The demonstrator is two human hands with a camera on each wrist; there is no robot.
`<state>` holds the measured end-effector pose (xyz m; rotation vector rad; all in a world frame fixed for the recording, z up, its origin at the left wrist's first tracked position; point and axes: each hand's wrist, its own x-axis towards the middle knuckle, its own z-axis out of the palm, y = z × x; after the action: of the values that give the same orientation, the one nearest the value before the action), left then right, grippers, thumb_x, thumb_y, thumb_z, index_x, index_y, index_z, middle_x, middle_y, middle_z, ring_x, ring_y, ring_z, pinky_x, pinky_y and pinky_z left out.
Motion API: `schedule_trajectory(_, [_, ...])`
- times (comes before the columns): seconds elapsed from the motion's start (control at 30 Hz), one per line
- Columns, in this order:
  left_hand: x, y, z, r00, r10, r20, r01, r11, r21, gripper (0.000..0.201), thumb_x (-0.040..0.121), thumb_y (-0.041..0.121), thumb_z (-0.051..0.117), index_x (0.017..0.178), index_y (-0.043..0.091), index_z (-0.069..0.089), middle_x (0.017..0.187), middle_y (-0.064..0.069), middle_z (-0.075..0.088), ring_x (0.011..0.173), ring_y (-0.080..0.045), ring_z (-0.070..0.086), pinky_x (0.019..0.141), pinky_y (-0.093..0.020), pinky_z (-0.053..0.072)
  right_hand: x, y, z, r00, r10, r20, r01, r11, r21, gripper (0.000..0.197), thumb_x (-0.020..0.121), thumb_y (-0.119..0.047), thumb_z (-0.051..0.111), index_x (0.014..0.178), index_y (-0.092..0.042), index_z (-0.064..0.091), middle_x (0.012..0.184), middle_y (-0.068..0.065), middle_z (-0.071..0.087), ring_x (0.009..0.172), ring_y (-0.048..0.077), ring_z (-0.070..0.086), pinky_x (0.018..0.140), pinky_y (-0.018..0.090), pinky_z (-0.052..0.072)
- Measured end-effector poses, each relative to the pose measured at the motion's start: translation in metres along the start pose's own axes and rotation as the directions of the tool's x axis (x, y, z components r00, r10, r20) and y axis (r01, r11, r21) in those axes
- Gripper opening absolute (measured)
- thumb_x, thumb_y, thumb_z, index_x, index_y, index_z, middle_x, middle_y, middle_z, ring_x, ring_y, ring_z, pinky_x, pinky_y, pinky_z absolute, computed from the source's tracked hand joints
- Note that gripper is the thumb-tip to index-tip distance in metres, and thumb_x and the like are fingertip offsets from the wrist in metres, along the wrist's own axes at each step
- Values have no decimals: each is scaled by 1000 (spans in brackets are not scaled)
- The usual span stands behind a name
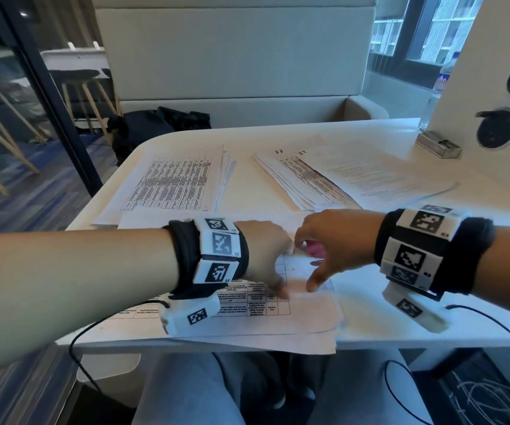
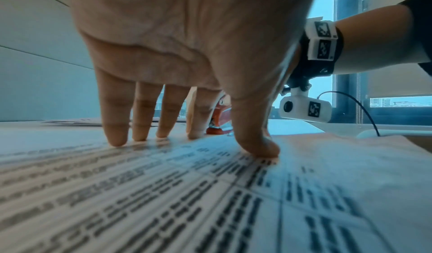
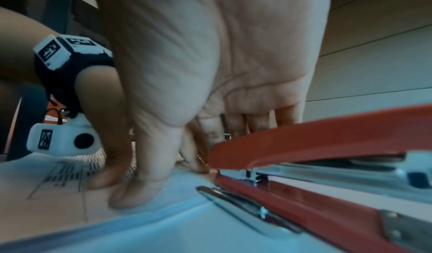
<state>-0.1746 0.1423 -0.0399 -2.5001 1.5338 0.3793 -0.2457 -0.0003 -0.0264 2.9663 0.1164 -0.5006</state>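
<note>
A stack of printed sheets point(image 1: 278, 320) with tables on them lies at the table's front edge; it also fills the left wrist view point(image 2: 210, 201). My left hand point(image 1: 270, 256) presses its straight fingertips point(image 2: 117, 140) and thumb down on the top sheet. A red stapler point(image 1: 314, 250) point(image 3: 327, 136) sits at the stack's far right corner, under my right hand point(image 1: 330, 250). The right thumb point(image 3: 140, 192) presses on the paper beside the stapler's mouth. The right fingers reach down straight behind the stapler's head; whether they touch it is hidden.
Two more paper stacks lie farther back, one left point(image 1: 174, 182) and one right point(image 1: 324, 176). A small metal box point(image 1: 437, 144) stands at the back right by a white panel. A black bag point(image 1: 155, 127) rests on the seat beyond the white table point(image 1: 431, 332).
</note>
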Motion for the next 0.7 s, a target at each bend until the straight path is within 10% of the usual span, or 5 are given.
schedule_trajectory(0.2, [1, -7, -4, 993, -13, -118, -6, 988, -153, 16, 76, 36, 77, 90, 29, 75, 112, 9, 66, 104, -14, 59, 91, -39, 48, 1, -4, -1, 1000, 2, -14, -2, 999, -40, 75, 65, -71, 69, 124, -27, 55, 106, -11, 57, 92, 12, 50, 75, 28, 37])
schedule_trajectory(0.7, [-1, -2, 1, 987, -3, -158, -26, 983, -182, 1, 82, 30, 69, 83, 29, 70, 105, 10, 66, 97, -15, 59, 87, -36, 49, 7, -3, 0, 999, -12, -44, 11, 1000, -19, 75, 59, -73, 71, 120, -32, 59, 95, -15, 62, 89, 13, 58, 73, 27, 42])
